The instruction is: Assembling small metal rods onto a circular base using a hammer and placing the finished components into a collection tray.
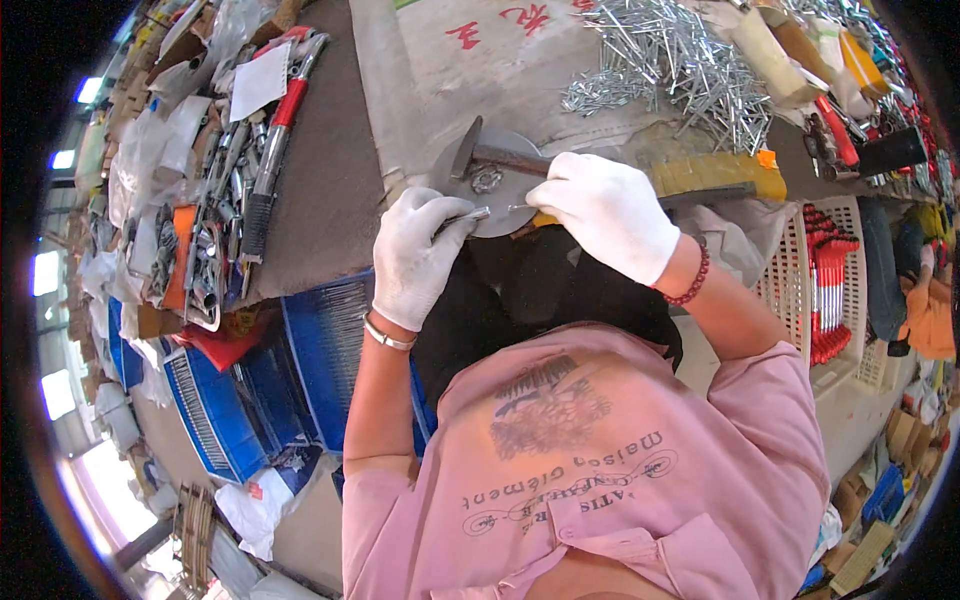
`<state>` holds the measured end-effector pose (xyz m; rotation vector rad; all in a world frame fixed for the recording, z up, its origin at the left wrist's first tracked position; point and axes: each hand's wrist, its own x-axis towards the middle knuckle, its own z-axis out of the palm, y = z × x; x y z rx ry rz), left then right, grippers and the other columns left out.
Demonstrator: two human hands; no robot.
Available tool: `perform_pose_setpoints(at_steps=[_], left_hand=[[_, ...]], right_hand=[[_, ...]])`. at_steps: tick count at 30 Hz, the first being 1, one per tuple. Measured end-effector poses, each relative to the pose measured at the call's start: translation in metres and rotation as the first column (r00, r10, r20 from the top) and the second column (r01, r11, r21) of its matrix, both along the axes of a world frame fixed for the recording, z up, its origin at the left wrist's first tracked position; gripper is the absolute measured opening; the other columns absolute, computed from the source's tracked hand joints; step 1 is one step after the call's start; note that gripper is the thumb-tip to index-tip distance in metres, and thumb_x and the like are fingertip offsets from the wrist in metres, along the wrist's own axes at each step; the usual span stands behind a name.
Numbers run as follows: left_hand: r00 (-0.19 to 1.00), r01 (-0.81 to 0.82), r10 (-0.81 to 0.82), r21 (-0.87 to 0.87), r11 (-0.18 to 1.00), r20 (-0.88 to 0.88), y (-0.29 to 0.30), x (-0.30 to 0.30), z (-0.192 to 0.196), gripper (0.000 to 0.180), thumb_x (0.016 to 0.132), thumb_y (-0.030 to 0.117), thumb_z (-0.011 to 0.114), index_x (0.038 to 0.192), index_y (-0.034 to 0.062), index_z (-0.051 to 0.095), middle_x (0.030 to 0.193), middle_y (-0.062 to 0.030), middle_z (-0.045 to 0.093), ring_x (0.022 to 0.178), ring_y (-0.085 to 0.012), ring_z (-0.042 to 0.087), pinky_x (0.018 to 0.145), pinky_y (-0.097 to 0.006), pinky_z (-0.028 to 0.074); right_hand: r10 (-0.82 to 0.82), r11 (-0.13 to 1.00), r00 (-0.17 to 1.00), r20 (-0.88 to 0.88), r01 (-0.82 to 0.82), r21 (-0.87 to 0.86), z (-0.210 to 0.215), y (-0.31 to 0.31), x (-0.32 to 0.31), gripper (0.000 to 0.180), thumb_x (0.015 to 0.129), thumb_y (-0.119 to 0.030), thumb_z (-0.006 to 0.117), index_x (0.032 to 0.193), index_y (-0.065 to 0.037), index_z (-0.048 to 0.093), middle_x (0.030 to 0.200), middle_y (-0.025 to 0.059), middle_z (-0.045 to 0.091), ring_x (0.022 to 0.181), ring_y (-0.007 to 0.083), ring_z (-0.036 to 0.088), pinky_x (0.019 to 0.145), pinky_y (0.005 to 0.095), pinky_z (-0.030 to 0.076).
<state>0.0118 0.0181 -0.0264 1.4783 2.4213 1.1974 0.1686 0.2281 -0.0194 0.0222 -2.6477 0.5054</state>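
Note:
My left hand (415,260), in a white glove, pinches a small shiny metal piece (481,213) that sticks out past the fingertips. Facing it across a short gap is my right hand (607,217), also gloved, its fingers closed on a thin metal pin (518,207). Both hands are at the near edge of a round grey metal disc (462,217). A hammer (510,158) rests over the disc, its head to the left and its handle end hidden by my right hand. Beside the hammer lies a little cluster of small metal parts (487,179).
A heap of loose metal pins (670,75) covers the back right. Ratchet-type tools, one red-handled (288,105), crowd the left. Blue bins (335,340) stand below left; a white basket (850,270) of red-handled tools is at right. Another person's orange clothing (928,315) shows far right.

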Motion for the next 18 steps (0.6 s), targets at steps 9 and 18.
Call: perform_pose_setpoints(at_steps=[9,18], left_hand=[[1.0,-0.004,0.003,0.034,0.999,0.026,-0.001,-0.002,-0.006,0.013,0.081,0.006,0.083,0.093,0.0065,0.079,0.088,-0.0116,0.069,0.085,-0.0313,0.069,0.074,-0.039,0.054],[0.999,0.002,-0.004,0.057,0.998,0.044,-0.003,-0.004,-0.015,0.014,0.08,0.004,0.082,0.093,0.006,0.079,0.089,-0.0121,0.069,0.085,-0.032,0.069,0.075,-0.04,0.054]], right_hand=[[-0.019,1.0,0.996,0.082,0.019,0.005,-0.016,-0.012,-0.021,0.002,0.088,-0.014,0.071,0.089,-0.013,0.071,0.089,0.0062,0.061,0.086,0.0276,0.068,0.074,0.0391,0.056],[0.028,0.999,0.998,0.058,-0.027,-0.028,-0.021,-0.011,-0.028,0.005,0.09,-0.015,0.068,0.086,-0.013,0.071,0.09,0.006,0.061,0.086,0.0283,0.067,0.075,0.0397,0.056]])
